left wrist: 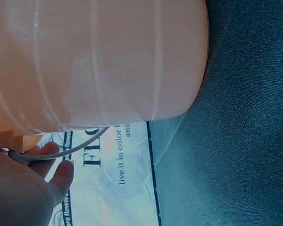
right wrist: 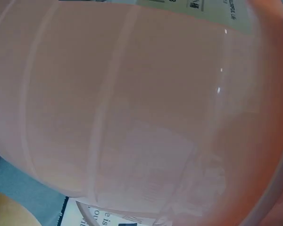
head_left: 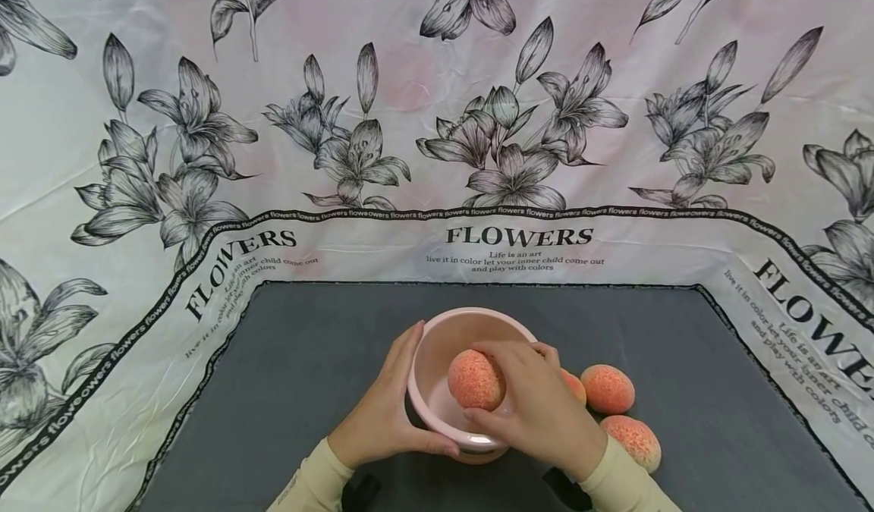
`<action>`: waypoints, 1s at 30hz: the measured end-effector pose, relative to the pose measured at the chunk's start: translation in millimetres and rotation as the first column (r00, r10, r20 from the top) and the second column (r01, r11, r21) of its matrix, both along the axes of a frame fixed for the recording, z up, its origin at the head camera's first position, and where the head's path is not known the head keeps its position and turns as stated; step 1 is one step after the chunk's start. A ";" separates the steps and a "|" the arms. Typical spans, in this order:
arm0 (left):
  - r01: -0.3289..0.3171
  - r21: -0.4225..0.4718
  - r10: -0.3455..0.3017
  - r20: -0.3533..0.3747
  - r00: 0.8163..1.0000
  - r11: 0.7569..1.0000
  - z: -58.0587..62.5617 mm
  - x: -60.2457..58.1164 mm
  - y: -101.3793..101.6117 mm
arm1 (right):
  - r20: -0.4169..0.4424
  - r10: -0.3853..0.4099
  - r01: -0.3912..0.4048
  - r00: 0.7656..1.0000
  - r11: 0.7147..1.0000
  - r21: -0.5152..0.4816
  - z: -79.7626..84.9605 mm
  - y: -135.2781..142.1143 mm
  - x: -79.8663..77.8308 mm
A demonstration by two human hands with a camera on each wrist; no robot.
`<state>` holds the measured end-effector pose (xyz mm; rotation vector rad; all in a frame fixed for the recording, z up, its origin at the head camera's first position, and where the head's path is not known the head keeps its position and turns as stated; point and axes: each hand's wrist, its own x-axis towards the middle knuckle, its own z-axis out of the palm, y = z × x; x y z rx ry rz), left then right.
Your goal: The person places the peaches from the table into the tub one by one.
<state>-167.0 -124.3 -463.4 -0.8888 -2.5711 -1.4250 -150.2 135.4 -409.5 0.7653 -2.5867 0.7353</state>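
Note:
A pink bucket (head_left: 432, 360) stands upright on the dark grey table surface. My left hand (head_left: 385, 413) grips its left side, thumb at the near side and fingers along the rim; the left wrist view shows that hand (left wrist: 26, 188) beside the bucket's thin grey handle (left wrist: 80, 147). Over the bucket's mouth, my right hand (head_left: 539, 402) holds a speckled orange-pink peach (head_left: 473, 379) between thumb and fingers. The right wrist view is filled by the bucket's ribbed wall (right wrist: 146, 103), and the right hand is not visible there.
Right of the bucket lie two more peaches, a far one (head_left: 608, 389) and a near one (head_left: 635, 442). Another peach (head_left: 573, 385) is partly hidden behind my right hand. A flower-printed white cloth (head_left: 519, 254) borders the grey area (head_left: 321, 345).

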 end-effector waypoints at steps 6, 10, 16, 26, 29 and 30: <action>-0.002 0.002 0.002 -0.006 1.000 1.000 2.0 -0.2 -0.6 | 0.000 0.006 -0.006 1.000 1.000 -0.003 -2.2 -1.4 0.2; 0.000 0.001 0.000 -0.005 1.000 1.000 1.4 0.1 -0.7 | -0.002 0.007 -0.007 1.000 1.000 0.004 -3.0 -1.4 1.0; 0.008 0.013 -0.008 -0.007 1.000 1.000 0.7 0.0 -0.5 | -0.021 0.017 -0.017 1.000 1.000 -0.021 -2.1 -0.1 3.0; 0.009 0.014 -0.009 0.001 1.000 1.000 0.5 -0.3 0.4 | -0.088 0.034 -0.038 0.996 0.998 -0.043 -1.2 5.7 5.3; 0.006 0.013 -0.006 0.004 1.000 1.000 0.0 -0.4 0.3 | -0.105 0.036 -0.040 0.994 0.998 -0.043 -1.2 8.5 6.0; 0.003 0.013 -0.004 0.006 1.000 1.000 -0.3 -0.3 0.0 | -0.109 0.033 -0.038 0.993 0.998 -0.043 -1.5 9.4 6.3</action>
